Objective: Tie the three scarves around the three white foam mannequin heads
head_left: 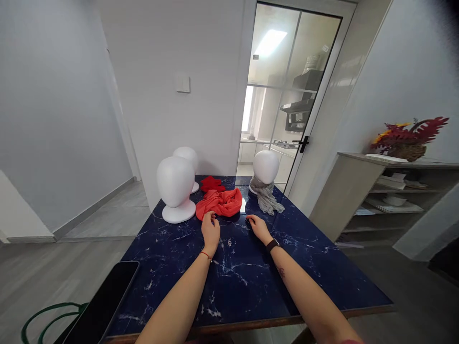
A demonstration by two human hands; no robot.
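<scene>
My left hand (211, 231) is at the near edge of a coral-red scarf (226, 204), its fingers closed on the cloth. The scarf lies in a loose, looped heap on the dark blue marbled table (233, 286). My right hand (258, 228) rests on the table to the right, apart from the scarf. Its fingers are loosely bent, and I see nothing in them. Left of the scarf stands a bare white mannequin head (175, 184), with a second white head (187, 155) partly hidden behind it. A deeper red folded cloth (212, 183) lies just beyond the scarf.
At the back right a third mannequin head (266, 166) wears a grey scarf (267, 196) around its base. A black phone (103, 301) is at the near left, beside a green cord (50, 308). Behind are a glass door (279, 95) and, right, a shelf unit (333, 196).
</scene>
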